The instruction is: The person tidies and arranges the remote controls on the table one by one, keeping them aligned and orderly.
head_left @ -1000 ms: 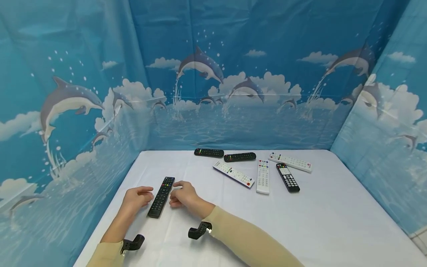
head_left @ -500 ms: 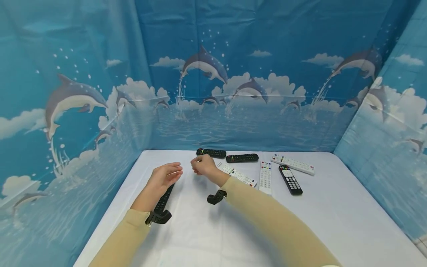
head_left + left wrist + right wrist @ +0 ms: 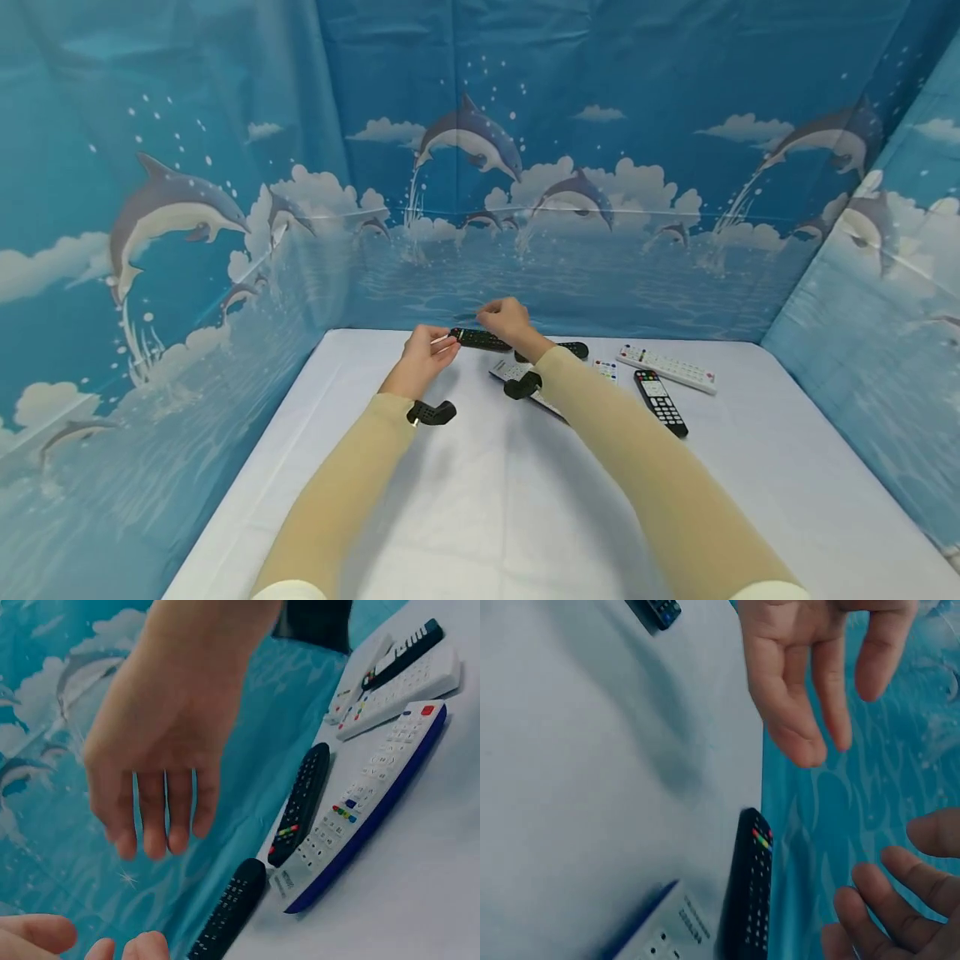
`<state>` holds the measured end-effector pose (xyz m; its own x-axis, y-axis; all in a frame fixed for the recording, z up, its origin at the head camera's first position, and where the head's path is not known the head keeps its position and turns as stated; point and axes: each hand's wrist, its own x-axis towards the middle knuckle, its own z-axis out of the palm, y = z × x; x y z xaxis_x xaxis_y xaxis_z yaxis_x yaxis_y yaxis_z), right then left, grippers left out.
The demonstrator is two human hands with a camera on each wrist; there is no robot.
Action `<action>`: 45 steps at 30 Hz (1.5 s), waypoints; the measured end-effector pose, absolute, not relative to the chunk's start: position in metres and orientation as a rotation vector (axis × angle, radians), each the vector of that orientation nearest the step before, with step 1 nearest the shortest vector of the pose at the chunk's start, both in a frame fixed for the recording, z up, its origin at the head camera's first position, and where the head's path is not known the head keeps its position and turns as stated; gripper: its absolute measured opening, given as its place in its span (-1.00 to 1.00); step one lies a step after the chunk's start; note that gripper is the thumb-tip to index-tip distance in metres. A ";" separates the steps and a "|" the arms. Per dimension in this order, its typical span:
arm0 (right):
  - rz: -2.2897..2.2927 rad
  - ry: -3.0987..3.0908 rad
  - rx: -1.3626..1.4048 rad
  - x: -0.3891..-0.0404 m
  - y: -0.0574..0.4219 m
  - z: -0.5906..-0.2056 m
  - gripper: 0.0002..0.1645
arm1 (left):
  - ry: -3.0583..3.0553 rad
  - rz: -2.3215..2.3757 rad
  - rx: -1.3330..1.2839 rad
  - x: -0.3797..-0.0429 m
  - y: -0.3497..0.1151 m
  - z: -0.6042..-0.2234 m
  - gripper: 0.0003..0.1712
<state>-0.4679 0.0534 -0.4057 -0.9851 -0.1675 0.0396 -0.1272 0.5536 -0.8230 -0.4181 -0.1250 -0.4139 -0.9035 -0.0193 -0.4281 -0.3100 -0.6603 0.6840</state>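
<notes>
Both hands hover near the table's far edge, holding nothing. My left hand (image 3: 422, 362) is by the left end of a black remote control (image 3: 482, 339), its fingertips overlapping that end in the head view. Slightly higher and to the right, my right hand (image 3: 507, 320) hangs above that remote with loosely bent fingers. The left wrist view shows the right hand (image 3: 161, 757) with fingers extended and slightly spread. A white remote control with a blue underside (image 3: 360, 814) lies just in front of the black one. The right forearm hides part of it in the head view.
A second black remote (image 3: 576, 350) lies partly behind the right wrist. Farther right are a white remote (image 3: 666, 368) and a black one with white buttons (image 3: 660, 404). Another black remote (image 3: 658, 611) shows at the right wrist view's top. A dolphin-print curtain (image 3: 562, 275) stands behind.
Both hands have moved forward and right, from either side of the near-left black remote to the far edge. That remote has gone from the head view, behind the left arm.
</notes>
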 end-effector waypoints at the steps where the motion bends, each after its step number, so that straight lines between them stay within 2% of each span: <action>1: -1.464 2.720 -0.225 -0.472 0.058 -0.405 -0.62 | 1.193 2.656 -0.625 -0.423 -0.121 -0.416 -0.47; 7: -1.503 2.650 -0.090 -0.489 0.083 -0.407 -0.57 | 1.135 2.696 -0.643 -0.442 -0.100 -0.433 -0.39; 15: -1.411 2.472 -0.134 -0.501 0.106 -0.430 -0.29 | 0.857 2.786 -0.704 -0.450 -0.085 -0.449 -0.24; 22: -1.401 2.383 -0.200 -0.502 0.107 -0.439 -0.19 | 0.572 2.847 -0.633 -0.456 -0.081 -0.463 -0.11; 35: -1.478 2.368 -0.222 -0.502 0.110 -0.461 -0.40 | 0.668 2.761 -0.489 -0.455 -0.076 -0.487 -0.10; 45: -1.470 2.429 -0.164 -0.500 0.091 -0.461 -0.57 | 1.182 2.630 -0.700 -0.451 -0.071 -0.474 -0.45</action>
